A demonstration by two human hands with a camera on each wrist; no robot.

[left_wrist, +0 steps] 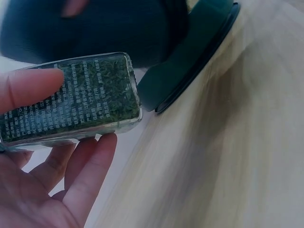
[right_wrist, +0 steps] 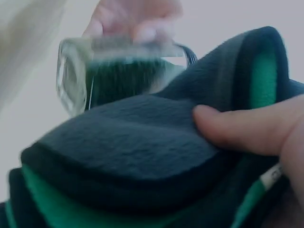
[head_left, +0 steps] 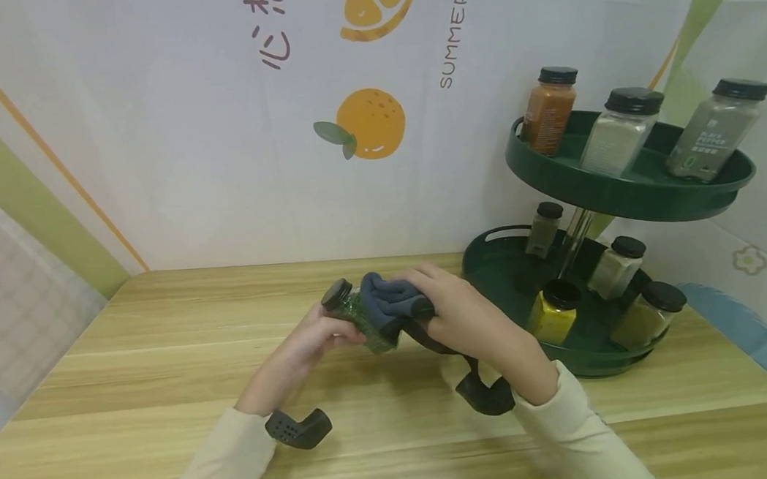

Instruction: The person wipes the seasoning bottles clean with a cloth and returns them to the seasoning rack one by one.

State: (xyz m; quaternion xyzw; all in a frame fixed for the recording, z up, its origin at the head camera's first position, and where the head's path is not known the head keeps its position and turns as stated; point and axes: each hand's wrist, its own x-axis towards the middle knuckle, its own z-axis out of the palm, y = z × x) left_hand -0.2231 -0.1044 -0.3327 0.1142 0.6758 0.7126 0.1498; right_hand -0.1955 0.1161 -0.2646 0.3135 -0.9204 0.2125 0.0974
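Note:
My left hand point(head_left: 315, 337) grips a clear spice jar point(head_left: 359, 314) of dried green herbs, tilted, its black lid point(head_left: 337, 293) toward the upper left. In the left wrist view, the thumb lies over the jar's point(left_wrist: 95, 95) printed side and the fingers support it from below. A folded dark blue-grey cloth point(head_left: 387, 298) is held in my right hand point(head_left: 456, 304) and overlaps the jar's side. The right wrist view shows the cloth's point(right_wrist: 128, 137) green underside at its folds, with my right thumb point(right_wrist: 232, 126) pressing on top.
At the right stands a two-tier dark green rack point(head_left: 631, 199). Its top tier bears an orange-brown spice jar point(head_left: 549, 112), a pale jar point(head_left: 621, 133) and a black pepper jar point(head_left: 716, 131). Several jars, including a yellow one point(head_left: 551, 317), stand below. A printed curtain point(head_left: 221, 169) hangs behind the wooden table point(head_left: 167, 370).

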